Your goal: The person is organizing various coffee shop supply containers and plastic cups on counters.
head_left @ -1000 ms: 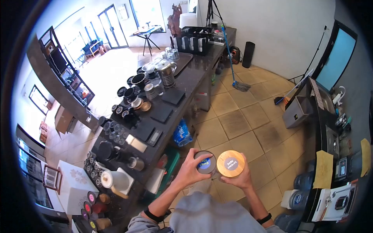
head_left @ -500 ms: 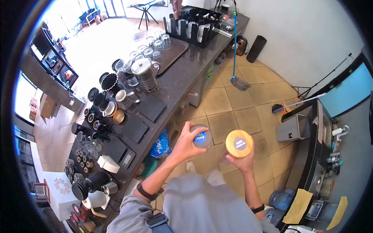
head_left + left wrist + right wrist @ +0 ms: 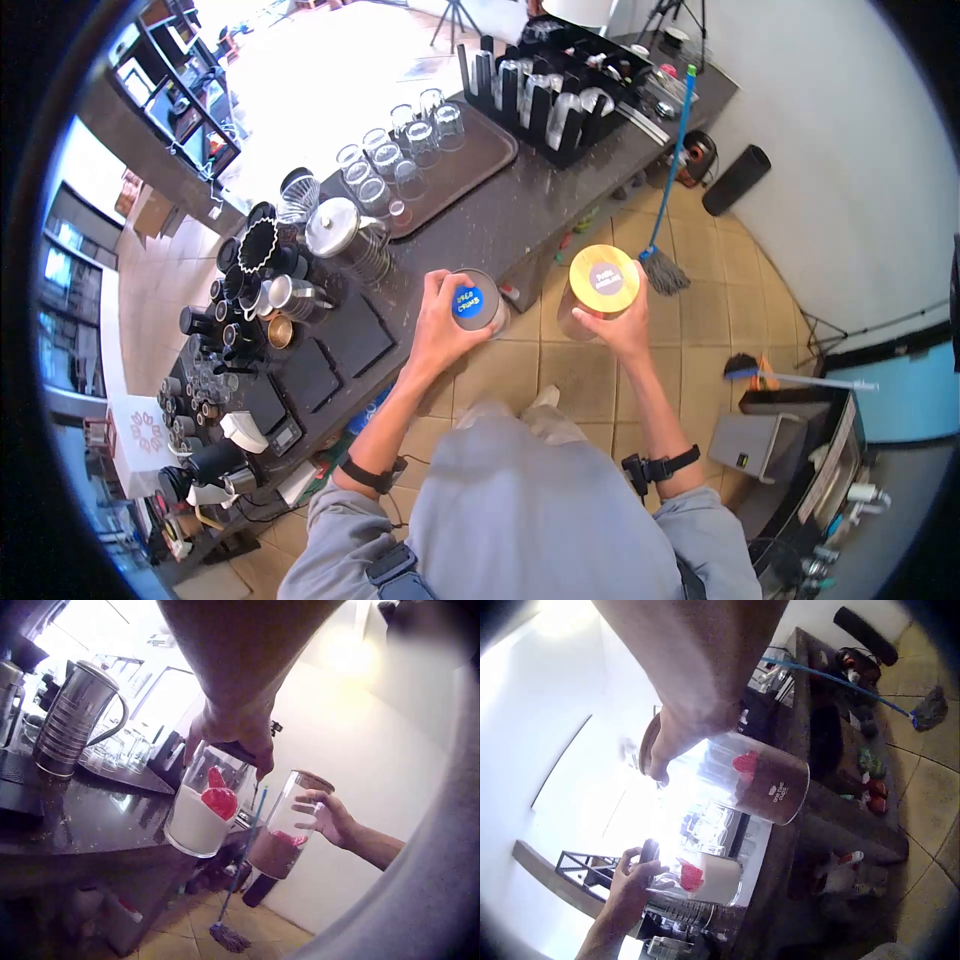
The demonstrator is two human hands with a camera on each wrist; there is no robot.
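Observation:
My left hand grips a clear jar by its dark lid, which bears a blue label reading "Oreo Crumb". In the left wrist view that jar holds white powder with a red scoop in it. My right hand holds a second clear jar round its upper side, just under a wooden lid with a grey label. Brown powder and a red scoop show inside this brown-powder jar. Both jars are held up side by side, apart from each other, near the counter's edge.
Along the left runs a dark counter with a tray of glasses, a metal French press, drippers and flat scales. A black cup organizer stands at its far end. A mop leans beyond, and a grey bin is at right.
My view has moved forward along the counter, so the tray and French press are nearer. Both hands still hold their jars, now further apart than a second ago.

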